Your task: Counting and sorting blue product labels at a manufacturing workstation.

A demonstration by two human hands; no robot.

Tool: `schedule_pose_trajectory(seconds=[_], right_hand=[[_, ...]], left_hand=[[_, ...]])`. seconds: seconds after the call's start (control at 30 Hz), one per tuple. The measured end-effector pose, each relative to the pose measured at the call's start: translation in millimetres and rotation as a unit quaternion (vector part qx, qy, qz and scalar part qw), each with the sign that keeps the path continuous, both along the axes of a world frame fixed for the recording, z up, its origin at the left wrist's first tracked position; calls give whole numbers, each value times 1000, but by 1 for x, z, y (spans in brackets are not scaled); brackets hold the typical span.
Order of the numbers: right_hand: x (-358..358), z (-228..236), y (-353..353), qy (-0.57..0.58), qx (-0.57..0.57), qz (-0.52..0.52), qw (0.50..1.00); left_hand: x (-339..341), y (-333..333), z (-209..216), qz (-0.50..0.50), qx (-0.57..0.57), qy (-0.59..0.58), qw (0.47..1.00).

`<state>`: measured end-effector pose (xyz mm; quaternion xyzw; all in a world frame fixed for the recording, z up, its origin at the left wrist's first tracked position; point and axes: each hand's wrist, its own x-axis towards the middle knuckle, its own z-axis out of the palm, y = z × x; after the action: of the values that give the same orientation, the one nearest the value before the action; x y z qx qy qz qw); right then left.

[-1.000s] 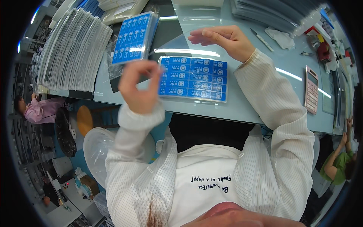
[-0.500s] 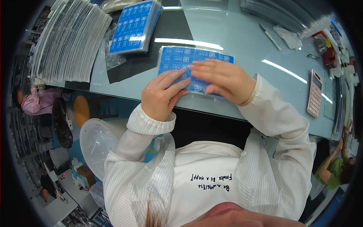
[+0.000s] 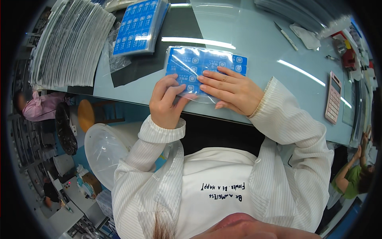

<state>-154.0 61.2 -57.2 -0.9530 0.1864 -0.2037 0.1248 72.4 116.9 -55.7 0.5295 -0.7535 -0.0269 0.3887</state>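
A sheet of blue printed labels or cards (image 3: 211,59) in a shiny clear plastic sleeve (image 3: 199,98) lies in front of me on the glass-topped table. My left hand (image 3: 165,101) is closed on the sleeve's near left corner, its fingers bent on top and the thumb at the near edge. Lying flat across the near right part is my right hand (image 3: 234,92), fingers stretched out over the plastic. The sleeve's near edge bows up between the two hands. The palms cover part of the blue print.
A stack of similar blue sheets (image 3: 137,28) lies at the far left on a black mat (image 3: 181,34), beside a tall pile of plastic-wrapped sheets (image 3: 71,44). To the right are a pen-like knife (image 3: 285,36), crumpled white tissue (image 3: 305,36) and a pink calculator (image 3: 333,97). A white bin (image 3: 105,149) stands left below.
My right hand has moved slightly nearer and flattened onto the sleeve. My left fingers are more bent. The plastic's near edge now bulges, with a bright streak across its left part.
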Motion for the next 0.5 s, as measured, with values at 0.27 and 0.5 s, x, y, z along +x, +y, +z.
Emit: schedule_pose_trajectory(seconds=[0.27, 0.5], right_hand=[[-2, -5, 3, 52, -13, -3, 999], [-5, -4, 4, 99, -14, 2, 995]], left_hand=[[0, 3, -16, 54, -88, 88, 991], [12, -9, 15, -18, -98, -74, 992]])
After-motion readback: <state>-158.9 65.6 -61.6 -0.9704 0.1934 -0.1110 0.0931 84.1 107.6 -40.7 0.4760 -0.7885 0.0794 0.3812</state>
